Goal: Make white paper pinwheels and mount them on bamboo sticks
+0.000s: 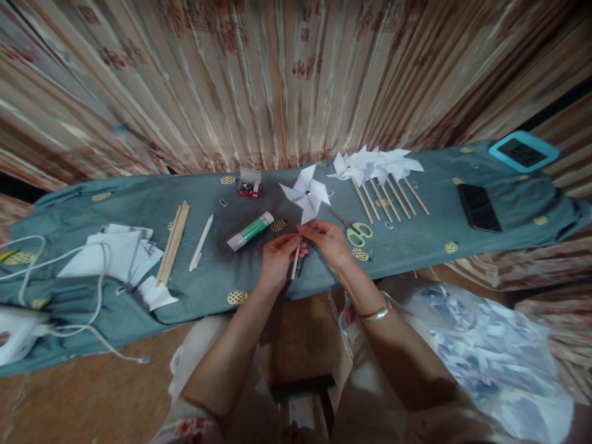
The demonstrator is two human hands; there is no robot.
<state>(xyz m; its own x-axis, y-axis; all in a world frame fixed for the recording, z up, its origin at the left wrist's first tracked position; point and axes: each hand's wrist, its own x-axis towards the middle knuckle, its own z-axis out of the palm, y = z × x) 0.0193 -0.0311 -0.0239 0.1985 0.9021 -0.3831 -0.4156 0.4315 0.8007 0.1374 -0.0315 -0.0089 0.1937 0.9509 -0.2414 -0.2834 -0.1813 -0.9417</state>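
At right on the cloth-covered counter [444,216], a row of pinwheels [375,168] is laid side by side, apparently to be kept tidy and out of the work space. Mid-counter, one pinwheel [306,196] is held by its stick [295,265], pinched in the fingers of the left hand [280,256] and right hand [327,242], seemingly so creasing is avoided. Nearby, scissors [359,232] and a red box [250,192] are placed, presumably for easy reach.

Got a black phone [479,208] lying flat on the right, a blue-rimmed digital clock [524,152] near it, upper right, floral curtain [277,86] across the top, white cables [100,283] lower left.
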